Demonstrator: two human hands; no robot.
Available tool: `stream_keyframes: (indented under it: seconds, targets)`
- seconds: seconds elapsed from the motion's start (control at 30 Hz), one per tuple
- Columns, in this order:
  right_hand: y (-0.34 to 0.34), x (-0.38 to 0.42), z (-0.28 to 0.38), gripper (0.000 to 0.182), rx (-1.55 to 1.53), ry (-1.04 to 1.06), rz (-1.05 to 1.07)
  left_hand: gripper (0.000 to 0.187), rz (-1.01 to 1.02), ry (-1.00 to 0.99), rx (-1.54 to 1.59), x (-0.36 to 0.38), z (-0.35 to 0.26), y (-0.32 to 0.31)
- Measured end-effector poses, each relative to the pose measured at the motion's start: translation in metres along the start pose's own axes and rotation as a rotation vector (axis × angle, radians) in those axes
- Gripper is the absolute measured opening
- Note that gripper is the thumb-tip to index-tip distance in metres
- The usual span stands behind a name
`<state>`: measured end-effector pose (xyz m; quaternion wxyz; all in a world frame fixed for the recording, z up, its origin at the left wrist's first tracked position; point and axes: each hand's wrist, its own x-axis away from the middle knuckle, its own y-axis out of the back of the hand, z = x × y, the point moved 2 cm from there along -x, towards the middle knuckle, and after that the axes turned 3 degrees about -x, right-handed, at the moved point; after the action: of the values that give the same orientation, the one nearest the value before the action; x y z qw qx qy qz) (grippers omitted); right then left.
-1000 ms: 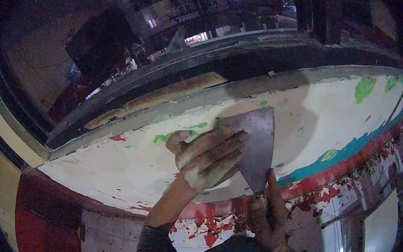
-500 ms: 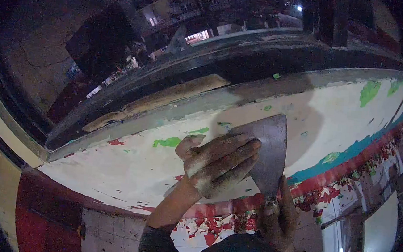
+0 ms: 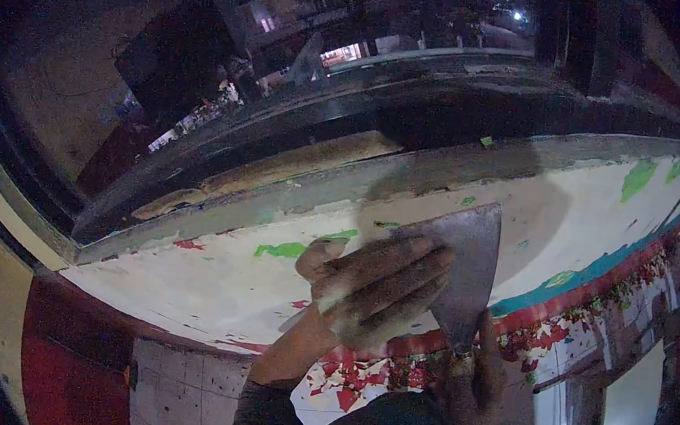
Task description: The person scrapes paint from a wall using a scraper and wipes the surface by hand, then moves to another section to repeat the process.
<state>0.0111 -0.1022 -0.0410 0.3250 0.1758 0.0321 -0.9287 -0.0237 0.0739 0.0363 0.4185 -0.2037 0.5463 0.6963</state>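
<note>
A wide metal scraper [image 3: 474,259] lies with its broad blade over the white painted sill [image 3: 214,290]. Its narrow handle end is in my right hand [image 3: 474,391], whose fingers are wrapped round it below the blade. My left hand [image 3: 374,283] rests on the left part of the blade, palm down, fingers stretched out side by side and thumb apart; dust coats its back. Green paint patches [image 3: 281,249] mark the sill left of my left hand.
Beyond the sill runs a dark window frame [image 3: 443,117] with glass behind it. Red and white paint flakes [image 3: 351,381] lie on the tiled floor below. A teal and red strip borders the sill's near edge. A pale panel [image 3: 629,411] stands at right.
The view has shifted slightly, so the sill and window frame sit a little lower at the right. Both hands keep nearly the same pose on the scraper.
</note>
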Motion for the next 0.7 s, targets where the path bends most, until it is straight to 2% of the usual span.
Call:
stream_keyframes:
  seconds: [0.03,0.13,0.23,0.3,0.4,0.43,0.47,0.53,0.7]
  targets:
    - [-0.001,-0.002,0.003,0.051,-0.052,-0.047,0.015,0.034,-0.010,0.025,0.011,0.001,0.000,0.000]
    - [0.003,-0.006,0.011,0.050,0.128,0.174,0.007,0.029,-0.051,0.066,-0.003,0.000,-0.002,0.001]
    - [0.001,-0.001,0.005,0.049,-0.078,-0.028,-0.003,0.022,-0.152,-0.005,-0.087,-0.009,0.001,0.002]
    - [0.003,0.004,0.002,0.049,0.032,0.011,0.015,0.015,-0.252,-0.041,-0.142,-0.005,0.003,-0.005]
    - [0.000,0.005,0.003,0.050,-0.111,-0.029,0.006,0.016,-0.231,0.094,-0.049,-0.011,-0.005,-0.002]
    - [-0.001,0.001,0.006,0.050,-0.201,-0.050,0.003,0.015,-0.242,0.262,0.131,-0.004,-0.003,-0.009]
    - [-0.004,-0.003,0.007,0.051,-0.182,-0.003,0.018,0.015,-0.247,0.432,0.317,0.010,-0.001,-0.022]
    - [-0.012,-0.008,0.006,0.051,-0.144,0.079,0.047,0.017,-0.225,0.491,0.421,0.015,-0.003,-0.027]
    - [0.004,0.005,0.014,0.053,-0.188,-0.081,-0.011,0.030,-0.137,-0.064,-0.038,-0.001,-0.003,-0.010]
